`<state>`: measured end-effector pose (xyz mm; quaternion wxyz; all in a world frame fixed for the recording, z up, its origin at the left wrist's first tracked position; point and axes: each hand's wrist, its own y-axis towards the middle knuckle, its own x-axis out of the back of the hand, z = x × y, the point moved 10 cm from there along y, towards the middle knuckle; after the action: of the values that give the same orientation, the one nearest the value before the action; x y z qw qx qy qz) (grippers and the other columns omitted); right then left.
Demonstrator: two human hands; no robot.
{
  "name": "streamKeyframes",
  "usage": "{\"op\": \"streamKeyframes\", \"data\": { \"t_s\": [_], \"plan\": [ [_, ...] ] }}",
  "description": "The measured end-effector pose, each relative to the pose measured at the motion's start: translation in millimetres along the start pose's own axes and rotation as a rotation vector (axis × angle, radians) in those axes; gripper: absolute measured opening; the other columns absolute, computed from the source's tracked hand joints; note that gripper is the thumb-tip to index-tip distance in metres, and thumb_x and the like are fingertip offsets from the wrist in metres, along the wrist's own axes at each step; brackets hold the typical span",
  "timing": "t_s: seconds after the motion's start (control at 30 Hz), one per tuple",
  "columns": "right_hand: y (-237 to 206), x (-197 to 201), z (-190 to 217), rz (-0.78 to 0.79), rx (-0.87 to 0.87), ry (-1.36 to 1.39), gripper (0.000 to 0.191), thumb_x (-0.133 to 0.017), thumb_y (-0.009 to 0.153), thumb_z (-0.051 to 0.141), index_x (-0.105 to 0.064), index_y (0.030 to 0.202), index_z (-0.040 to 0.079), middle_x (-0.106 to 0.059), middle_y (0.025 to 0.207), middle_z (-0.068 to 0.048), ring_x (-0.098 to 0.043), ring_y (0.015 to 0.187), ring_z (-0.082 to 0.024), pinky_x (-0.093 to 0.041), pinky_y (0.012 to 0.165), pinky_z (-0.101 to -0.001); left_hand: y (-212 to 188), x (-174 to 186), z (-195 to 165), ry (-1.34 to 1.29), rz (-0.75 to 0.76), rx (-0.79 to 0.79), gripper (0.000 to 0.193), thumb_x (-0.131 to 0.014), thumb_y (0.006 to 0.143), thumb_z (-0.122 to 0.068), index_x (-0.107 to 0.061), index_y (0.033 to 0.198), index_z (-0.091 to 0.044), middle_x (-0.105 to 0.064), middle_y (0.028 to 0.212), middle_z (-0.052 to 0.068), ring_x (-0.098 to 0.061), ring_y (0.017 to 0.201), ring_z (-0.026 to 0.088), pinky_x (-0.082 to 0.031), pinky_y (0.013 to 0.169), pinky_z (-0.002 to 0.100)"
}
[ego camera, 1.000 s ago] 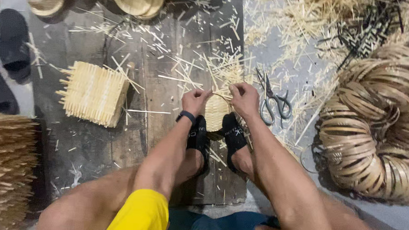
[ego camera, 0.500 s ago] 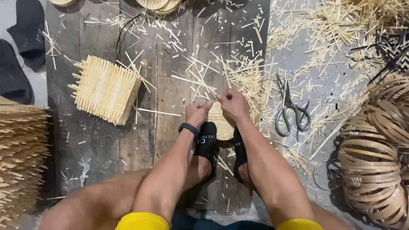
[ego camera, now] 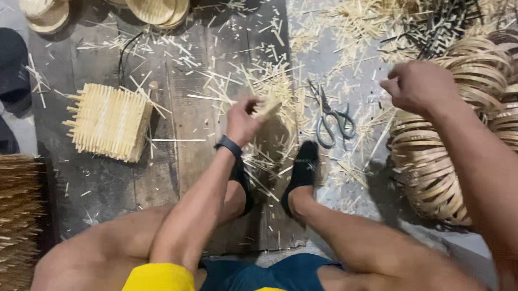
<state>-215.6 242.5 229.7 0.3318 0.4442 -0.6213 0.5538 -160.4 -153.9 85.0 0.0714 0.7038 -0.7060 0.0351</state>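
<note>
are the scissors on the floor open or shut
Shut, or nearly: the scissors lie flat among bamboo scraps, blades together in one narrow line, handles side by side.

Right hand [ego camera: 420,85] has left the woven piece [ego camera: 267,109] for the hoops [ego camera: 445,153]

Woven panel [ego camera: 110,122]: pale straw yellow, fine vertical ribbing. Splints [ego camera: 262,81]: cream, scattered. Boards [ego camera: 182,177]: dark grey-brown. Scissors [ego camera: 332,118]: grey metal. Hoops [ego camera: 444,165]: tan, banded. Socks [ego camera: 303,170]: black. Wristband [ego camera: 229,145]: dark blue-black. Shorts [ego camera: 276,277]: navy. Shirt [ego camera: 160,282]: bright yellow. Slippers [ego camera: 7,64]: black. Baskets [ego camera: 152,0]: pale beige.
</note>
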Motion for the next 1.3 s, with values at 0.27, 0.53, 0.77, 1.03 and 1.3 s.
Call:
{"op": "streamKeyframes", "data": {
  "t_s": [0.27,0.53,0.77,1.03,1.3],
  "plan": [
    [3.8,-205.1,-30.5,0.173,-0.046,0.628,0.046,-0.076,0.087,0.039,-0.073,0.124,0.011,-0.076,0.113,-0.015,-0.074,0.1,-0.029,-0.057,0.093,-0.0417,-74.8,-117.3,-15.1,0.705,0.366,-0.296,0.018,-0.068,0.079,0.004,-0.067,0.093,-0.007,-0.066,0.097,0.016,-0.063,0.099,0.037,-0.052,0.081,0.049],
    [92.9,-259.6,-37.1,-0.19,-0.083,0.667,0.071,-0.089,0.06,0.023,-0.062,0.119,-0.005,-0.067,0.107,-0.028,-0.064,0.1,-0.046,-0.052,0.085,-0.0501,7.8,-134.1,14.0,0.659,-0.006,-0.009,0.084,-0.089,0.066,-0.018,-0.052,0.141,-0.01,-0.045,0.142,0.029,-0.046,0.132,0.048,-0.039,0.11,0.055],
    [133.6,-301.9,-26.7,0.28,-0.113,0.938,0.053,-0.082,0.062,0.017,-0.068,0.11,-0.001,-0.073,0.09,-0.021,-0.072,0.083,-0.038,-0.058,0.078,-0.0455,41.9,-150.1,17.1,0.507,0.05,-0.21,0.092,-0.083,0.075,-0.001,-0.042,0.155,-0.023,-0.047,0.147,0.02,-0.049,0.136,0.041,-0.044,0.116,0.051],
    [72.1,-242.8,6.6,0.234,-0.075,0.685,0.073,-0.075,0.078,0.067,-0.07,0.1,-0.002,-0.07,0.091,-0.024,-0.068,0.086,-0.037,-0.053,0.08,-0.046,57.8,-156.6,57.8,0.786,0.506,-0.082,0.104,-0.07,0.069,0.019,-0.044,0.152,-0.04,-0.032,0.16,0.018,-0.039,0.142,0.042,-0.042,0.115,0.05],
    [82.5,-175.5,40.1,-0.013,0.14,0.491,0.079,-0.067,0.081,0.069,-0.063,0.113,-0.002,-0.06,0.103,-0.023,-0.058,0.101,-0.04,-0.048,0.088,-0.0503,51.3,-138.7,27.8,0.514,0.142,0.026,0.087,-0.081,0.07,-0.008,-0.045,0.149,-0.016,-0.039,0.153,0.021,-0.04,0.146,0.045,-0.036,0.125,0.052]
  ]
}}
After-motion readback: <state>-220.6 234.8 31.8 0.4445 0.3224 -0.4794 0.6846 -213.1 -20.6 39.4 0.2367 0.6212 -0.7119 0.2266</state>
